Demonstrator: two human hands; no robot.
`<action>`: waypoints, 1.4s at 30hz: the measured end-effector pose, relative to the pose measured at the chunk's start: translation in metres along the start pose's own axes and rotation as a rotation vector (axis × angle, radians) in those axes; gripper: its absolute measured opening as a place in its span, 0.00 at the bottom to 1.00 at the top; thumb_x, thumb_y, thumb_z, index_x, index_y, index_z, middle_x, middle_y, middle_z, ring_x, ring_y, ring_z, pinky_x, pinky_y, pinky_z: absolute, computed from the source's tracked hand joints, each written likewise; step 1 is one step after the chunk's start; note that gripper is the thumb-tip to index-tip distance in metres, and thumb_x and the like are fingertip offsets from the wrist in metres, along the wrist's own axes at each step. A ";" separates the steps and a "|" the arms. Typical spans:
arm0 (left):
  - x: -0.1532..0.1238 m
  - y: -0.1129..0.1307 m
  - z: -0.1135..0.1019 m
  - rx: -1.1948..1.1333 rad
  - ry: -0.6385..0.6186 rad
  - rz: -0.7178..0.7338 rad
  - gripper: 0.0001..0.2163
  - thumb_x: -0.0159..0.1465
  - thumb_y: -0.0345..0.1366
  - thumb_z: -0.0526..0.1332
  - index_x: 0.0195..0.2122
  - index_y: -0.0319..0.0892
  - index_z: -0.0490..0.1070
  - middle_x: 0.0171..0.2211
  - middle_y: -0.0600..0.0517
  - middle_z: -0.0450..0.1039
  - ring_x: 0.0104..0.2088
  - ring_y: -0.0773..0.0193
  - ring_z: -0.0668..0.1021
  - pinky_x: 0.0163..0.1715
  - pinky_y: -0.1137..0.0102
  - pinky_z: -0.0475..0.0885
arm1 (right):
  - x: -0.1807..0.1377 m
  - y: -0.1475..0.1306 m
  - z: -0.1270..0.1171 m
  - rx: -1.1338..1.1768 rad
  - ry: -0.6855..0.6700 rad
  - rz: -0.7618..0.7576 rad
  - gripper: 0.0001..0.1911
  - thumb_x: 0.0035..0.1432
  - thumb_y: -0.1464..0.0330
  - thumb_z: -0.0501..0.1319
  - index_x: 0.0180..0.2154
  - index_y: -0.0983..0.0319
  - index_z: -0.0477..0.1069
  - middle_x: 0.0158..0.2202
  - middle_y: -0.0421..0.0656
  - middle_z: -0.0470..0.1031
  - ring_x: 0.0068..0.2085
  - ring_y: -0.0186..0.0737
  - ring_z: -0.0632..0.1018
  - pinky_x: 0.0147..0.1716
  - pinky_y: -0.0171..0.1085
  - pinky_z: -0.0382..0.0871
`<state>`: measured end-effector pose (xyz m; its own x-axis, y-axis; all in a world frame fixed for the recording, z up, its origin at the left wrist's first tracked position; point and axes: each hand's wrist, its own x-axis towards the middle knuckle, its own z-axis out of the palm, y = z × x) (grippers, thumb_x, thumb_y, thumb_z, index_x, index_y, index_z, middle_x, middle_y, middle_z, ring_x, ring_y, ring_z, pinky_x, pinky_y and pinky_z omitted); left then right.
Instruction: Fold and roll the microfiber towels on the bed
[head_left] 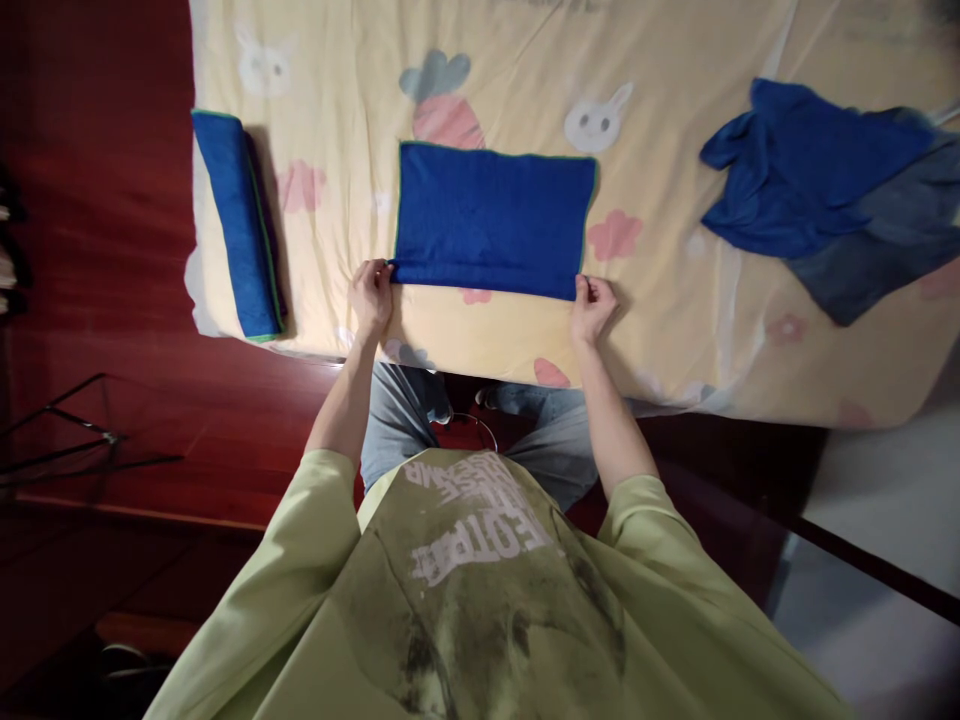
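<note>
A blue towel (495,215) with a green-stitched edge lies spread as a rectangle in front of me. My left hand (372,292) pinches its near left corner, and my right hand (594,305) pinches the near right corner. Along the near edge, between both hands, runs a narrow fold or crease. Off to the left, a rolled or folded blue towel (241,225) lies lengthwise close to the bed's left edge. Crumpled blue and grey-blue cloths (817,180) are heaped at the far right.
Everything lies on a bed with a yellow sheet (480,335) printed with rabbits, flowers and a carrot. Its near edge is just before my knees. A thin black metal stand (97,430) is on the dark red floor (210,430) at left.
</note>
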<state>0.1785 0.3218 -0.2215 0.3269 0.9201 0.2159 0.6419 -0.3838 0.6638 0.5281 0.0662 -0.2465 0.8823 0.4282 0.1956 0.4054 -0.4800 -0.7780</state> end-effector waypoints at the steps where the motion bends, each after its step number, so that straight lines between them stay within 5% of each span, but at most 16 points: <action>1: 0.000 0.001 0.000 0.008 0.003 0.001 0.13 0.78 0.44 0.57 0.40 0.46 0.76 0.40 0.46 0.80 0.42 0.56 0.81 0.45 0.64 0.75 | 0.000 0.001 0.000 -0.024 0.000 -0.011 0.29 0.72 0.46 0.60 0.38 0.65 0.80 0.31 0.45 0.79 0.31 0.39 0.77 0.39 0.40 0.77; 8: 0.002 0.005 0.001 0.007 -0.020 -0.028 0.11 0.74 0.46 0.63 0.38 0.45 0.75 0.35 0.47 0.76 0.38 0.57 0.80 0.45 0.63 0.77 | 0.004 0.009 0.004 -0.157 0.009 -0.035 0.22 0.70 0.51 0.65 0.37 0.64 0.80 0.29 0.44 0.75 0.30 0.40 0.76 0.39 0.41 0.79; 13: 0.004 0.009 -0.003 -0.032 -0.027 -0.001 0.12 0.75 0.47 0.63 0.51 0.45 0.76 0.58 0.39 0.73 0.62 0.45 0.76 0.63 0.50 0.74 | 0.001 -0.004 -0.010 -0.199 -0.043 -0.216 0.22 0.74 0.55 0.61 0.56 0.64 0.80 0.51 0.56 0.79 0.50 0.52 0.82 0.56 0.52 0.79; 16: 0.007 0.009 -0.008 -0.034 -0.243 0.180 0.15 0.77 0.44 0.57 0.58 0.49 0.77 0.67 0.43 0.71 0.72 0.46 0.69 0.72 0.46 0.66 | 0.001 -0.013 -0.022 -0.256 -0.227 -0.351 0.21 0.77 0.62 0.54 0.60 0.60 0.80 0.61 0.55 0.77 0.64 0.57 0.77 0.69 0.60 0.68; 21: 0.009 0.000 -0.012 -0.031 -0.499 0.376 0.21 0.78 0.39 0.49 0.65 0.48 0.75 0.70 0.49 0.72 0.74 0.53 0.69 0.78 0.48 0.58 | 0.008 -0.013 -0.033 -0.307 -0.543 -0.508 0.26 0.75 0.72 0.48 0.60 0.58 0.81 0.63 0.50 0.79 0.68 0.53 0.75 0.71 0.58 0.64; 31: 0.009 0.001 -0.019 0.032 -0.558 0.482 0.27 0.75 0.41 0.54 0.72 0.39 0.68 0.73 0.40 0.66 0.76 0.48 0.64 0.78 0.45 0.55 | 0.008 -0.015 -0.044 -0.356 -0.572 -0.622 0.24 0.75 0.60 0.56 0.64 0.62 0.77 0.67 0.53 0.76 0.69 0.54 0.75 0.69 0.57 0.67; 42: 0.005 0.005 -0.013 0.046 -0.469 0.387 0.27 0.67 0.30 0.57 0.68 0.42 0.73 0.70 0.45 0.71 0.73 0.53 0.71 0.78 0.49 0.57 | 0.013 -0.014 -0.038 -0.356 -0.610 -0.580 0.28 0.65 0.78 0.56 0.64 0.63 0.78 0.64 0.52 0.78 0.67 0.52 0.78 0.70 0.58 0.68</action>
<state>0.1741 0.3255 -0.2081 0.8065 0.5844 0.0897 0.4413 -0.6961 0.5663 0.5428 0.0489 -0.2105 0.2781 0.9580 0.0700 0.8851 -0.2273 -0.4060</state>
